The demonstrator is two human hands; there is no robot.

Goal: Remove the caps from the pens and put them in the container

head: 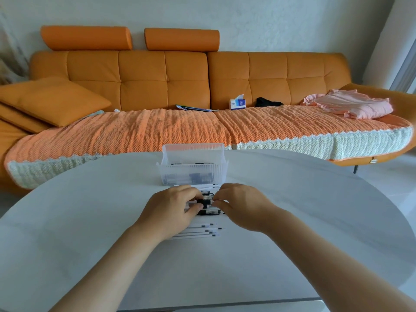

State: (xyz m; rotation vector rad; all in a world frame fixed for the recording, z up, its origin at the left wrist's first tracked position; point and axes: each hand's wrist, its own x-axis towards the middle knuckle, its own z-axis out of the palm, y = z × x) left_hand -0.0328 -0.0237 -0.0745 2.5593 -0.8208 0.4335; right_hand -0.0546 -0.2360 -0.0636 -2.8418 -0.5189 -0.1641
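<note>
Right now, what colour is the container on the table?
The container is translucent white, ribbed; head view.

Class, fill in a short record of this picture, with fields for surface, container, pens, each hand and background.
surface: white table
container: clear ribbed container, beyond the hands, dark items inside
pens: loose pens lying side by side near the wrists
left hand: left hand pinches a pen
right hand: right hand pinches the same pen
background: orange sofa
</note>
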